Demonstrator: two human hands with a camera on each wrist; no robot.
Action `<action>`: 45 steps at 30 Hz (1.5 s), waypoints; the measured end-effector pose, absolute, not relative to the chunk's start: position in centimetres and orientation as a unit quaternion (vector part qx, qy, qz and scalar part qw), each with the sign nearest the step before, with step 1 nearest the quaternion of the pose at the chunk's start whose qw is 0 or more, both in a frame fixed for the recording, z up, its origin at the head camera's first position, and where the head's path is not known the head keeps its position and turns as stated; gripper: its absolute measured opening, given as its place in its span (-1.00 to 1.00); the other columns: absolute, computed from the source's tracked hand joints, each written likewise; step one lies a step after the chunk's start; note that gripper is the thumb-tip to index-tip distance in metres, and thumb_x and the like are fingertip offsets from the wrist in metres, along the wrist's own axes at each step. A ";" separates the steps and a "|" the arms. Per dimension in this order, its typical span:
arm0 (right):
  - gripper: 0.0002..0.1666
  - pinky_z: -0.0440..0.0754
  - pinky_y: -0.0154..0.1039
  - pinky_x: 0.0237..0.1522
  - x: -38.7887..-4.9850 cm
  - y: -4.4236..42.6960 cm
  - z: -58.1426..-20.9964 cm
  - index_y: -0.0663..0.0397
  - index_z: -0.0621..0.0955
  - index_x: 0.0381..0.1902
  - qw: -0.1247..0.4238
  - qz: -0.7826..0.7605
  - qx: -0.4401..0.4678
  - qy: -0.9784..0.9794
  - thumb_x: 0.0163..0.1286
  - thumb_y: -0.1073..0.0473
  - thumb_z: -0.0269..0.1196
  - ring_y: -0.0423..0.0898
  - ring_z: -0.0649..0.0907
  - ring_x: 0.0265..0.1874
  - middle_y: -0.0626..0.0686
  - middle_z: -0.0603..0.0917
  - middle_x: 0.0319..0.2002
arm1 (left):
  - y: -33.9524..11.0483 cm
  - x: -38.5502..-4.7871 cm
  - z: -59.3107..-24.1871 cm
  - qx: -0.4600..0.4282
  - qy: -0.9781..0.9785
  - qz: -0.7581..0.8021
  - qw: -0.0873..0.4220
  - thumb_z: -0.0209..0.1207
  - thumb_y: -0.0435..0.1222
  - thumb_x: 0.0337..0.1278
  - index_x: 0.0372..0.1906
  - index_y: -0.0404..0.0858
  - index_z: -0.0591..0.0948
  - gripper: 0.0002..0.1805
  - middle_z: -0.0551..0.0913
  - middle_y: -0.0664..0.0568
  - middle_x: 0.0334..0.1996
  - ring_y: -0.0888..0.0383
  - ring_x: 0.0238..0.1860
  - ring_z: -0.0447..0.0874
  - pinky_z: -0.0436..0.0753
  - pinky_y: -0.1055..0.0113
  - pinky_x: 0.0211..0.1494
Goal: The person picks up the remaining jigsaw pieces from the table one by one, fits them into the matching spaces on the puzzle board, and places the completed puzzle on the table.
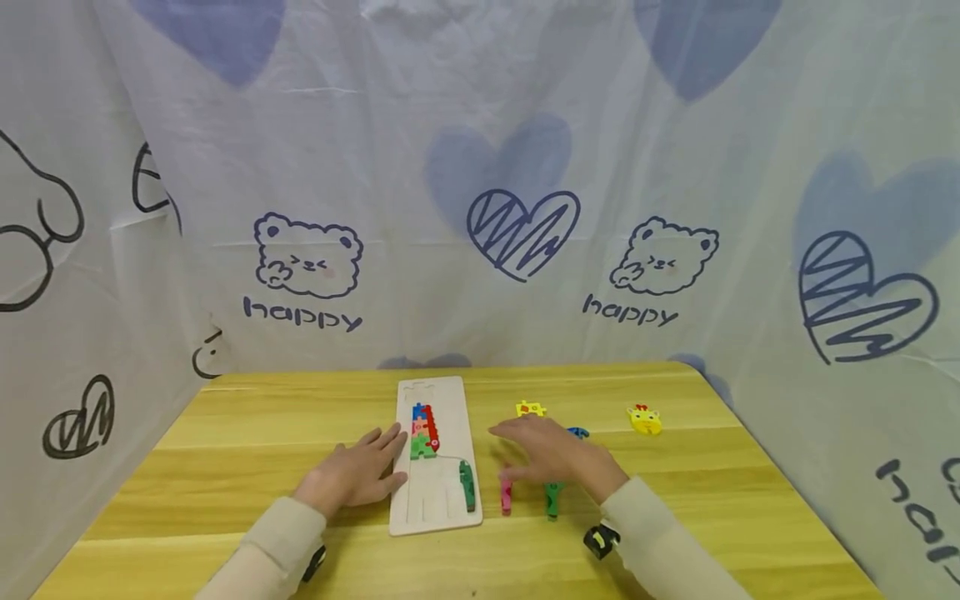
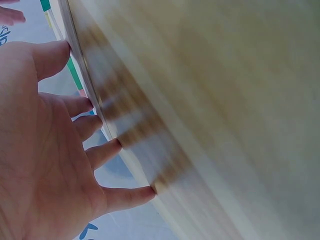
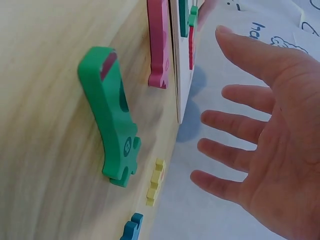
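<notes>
A pale wooden puzzle board (image 1: 450, 396) lies on the table. Joined blue, orange, green and red puzzle pieces (image 1: 422, 433) sit in its middle, and a dark green piece (image 1: 467, 486) lies at its lower right. My left hand (image 1: 360, 472) rests with spread fingers against the board's left edge; in the left wrist view the fingertips (image 2: 112, 145) touch that edge. Right of the board, my right hand (image 1: 553, 450) hovers with fingers extended and holds nothing. Below it lie a pink piece (image 1: 506, 497) and a green piece (image 3: 112, 120).
Beyond the right hand lie a yellow piece (image 1: 531, 408) and a blue piece (image 1: 578, 432), partly hidden in the head view. Farther right is a yellow giraffe-head piece (image 1: 645, 420). A printed white curtain (image 1: 420, 333) hangs behind the wooden table (image 1: 285, 408) and along its sides.
</notes>
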State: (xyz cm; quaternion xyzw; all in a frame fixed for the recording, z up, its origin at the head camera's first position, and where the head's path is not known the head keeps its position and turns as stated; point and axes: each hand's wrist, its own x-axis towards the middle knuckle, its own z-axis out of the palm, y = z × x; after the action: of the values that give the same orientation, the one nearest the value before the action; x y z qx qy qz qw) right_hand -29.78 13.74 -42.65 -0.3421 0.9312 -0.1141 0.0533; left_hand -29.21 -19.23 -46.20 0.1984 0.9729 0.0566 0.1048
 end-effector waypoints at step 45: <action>-0.23 0.57 0.20 0.31 -27.3 13.3 -43.6 0.01 0.64 0.30 0.048 -0.070 -0.354 0.931 0.26 -0.28 0.45 0.10 0.59 0.29 0.06 0.65 0.32 | -19.4 -28.9 -46.1 0.201 0.973 0.063 0.096 0.00 0.11 0.53 0.64 -0.13 0.19 -0.24 0.12 -0.03 0.67 -0.25 0.62 0.16 0.21 -0.58 0.42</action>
State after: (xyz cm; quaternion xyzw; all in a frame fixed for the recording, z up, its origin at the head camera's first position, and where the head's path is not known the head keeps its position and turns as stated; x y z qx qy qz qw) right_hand -27.28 13.35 -43.62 -0.3544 0.9312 -0.0701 0.0481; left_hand -28.87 -19.39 -46.08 0.2006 0.9730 0.0630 0.0956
